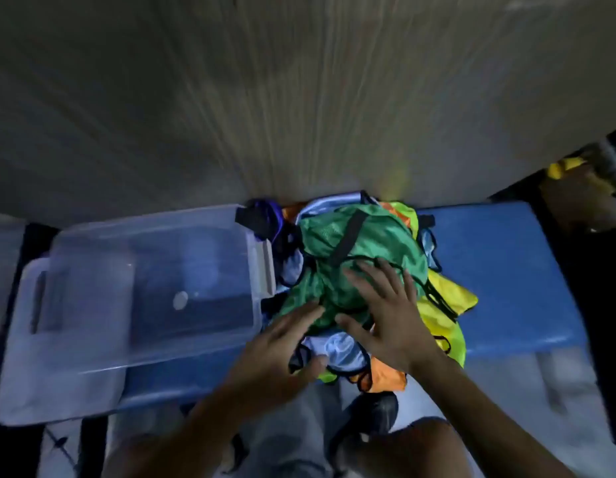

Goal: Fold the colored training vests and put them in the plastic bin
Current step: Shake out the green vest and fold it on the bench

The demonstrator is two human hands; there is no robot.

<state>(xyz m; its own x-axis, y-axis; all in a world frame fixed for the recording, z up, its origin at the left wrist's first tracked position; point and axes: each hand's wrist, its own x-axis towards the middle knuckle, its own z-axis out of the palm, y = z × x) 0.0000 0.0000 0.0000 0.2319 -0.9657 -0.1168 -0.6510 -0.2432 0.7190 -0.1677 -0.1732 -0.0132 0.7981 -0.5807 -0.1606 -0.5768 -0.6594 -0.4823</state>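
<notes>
A heap of colored training vests lies on a blue bench (pixel 506 270), with a green vest (pixel 365 243) on top. Yellow (pixel 451 301), orange (pixel 386 374), light blue (pixel 341 350) and purple (pixel 268 215) vests show around and under it. My right hand (pixel 389 315) lies with spread fingers on the green vest. My left hand (pixel 282 350) reaches to the pile's near left edge, fingers spread and holding nothing. The clear plastic bin (pixel 92 339) stands on the bench to the left of the pile, nothing visible inside it. The frame is blurred by motion.
A pale wall rises right behind the bench. At the far right edge another person's hand (pixel 582 198) holds something yellow (pixel 561 169). My legs and a dark shoe (pixel 368 419) show below the bench's front edge.
</notes>
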